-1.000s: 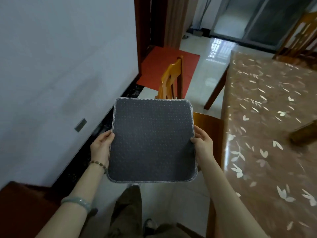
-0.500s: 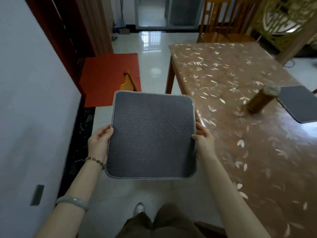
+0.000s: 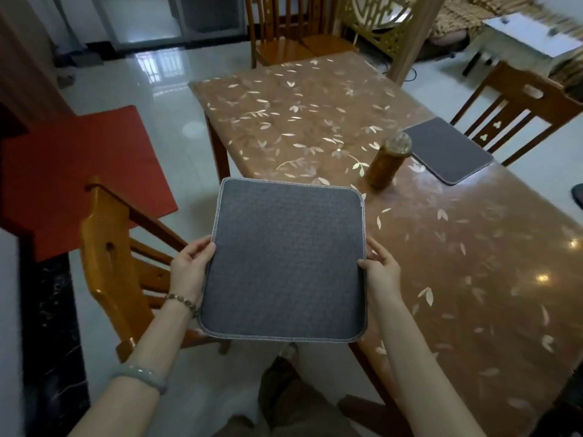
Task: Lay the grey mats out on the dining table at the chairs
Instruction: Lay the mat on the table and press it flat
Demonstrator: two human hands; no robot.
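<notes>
Head view: held square grey mat (image 3: 284, 260), rounded corners and stitched edge, level in the air over the near-left corner of the glossy brown leaf-patterned tabletop (image 3: 441, 247). Left hand (image 3: 192, 269) and right hand (image 3: 380, 272) closed on its opposite side edges. Second grey mat (image 3: 448, 151) lying flat at far-right chair (image 3: 517, 111). Amber jar (image 3: 389, 160) between the mats. Wooden chair (image 3: 107, 263) just beside left hand.

Dim daylight, glare on dining table (image 3: 473, 247), edges warped.
</notes>
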